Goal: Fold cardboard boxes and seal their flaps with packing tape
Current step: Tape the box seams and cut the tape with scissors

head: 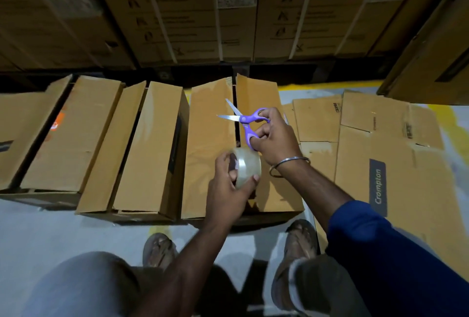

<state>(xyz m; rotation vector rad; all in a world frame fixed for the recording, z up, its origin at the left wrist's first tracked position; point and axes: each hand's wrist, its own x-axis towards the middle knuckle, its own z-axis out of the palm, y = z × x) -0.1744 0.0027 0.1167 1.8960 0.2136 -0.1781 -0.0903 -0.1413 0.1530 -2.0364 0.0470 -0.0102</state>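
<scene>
A folded cardboard box (pixel 210 139) lies on the floor in front of me, its two top flaps meeting at a dark seam. My left hand (pixel 228 187) grips a roll of clear packing tape (pixel 247 167) just above the near part of that seam. My right hand (pixel 275 136) holds purple-handled scissors (pixel 247 120) with the blades apart, pointing left over the box. The two hands are close together, with the scissors' lower handle next to the tape roll.
Two more folded boxes (pixel 149 149) (pixel 68 136) lie in a row to the left. Flattened cardboard sheets (pixel 385 154) cover the floor at right. Stacked printed cartons (pixel 228 12) form a wall behind. My sandalled feet (pixel 157 250) stand on the grey floor.
</scene>
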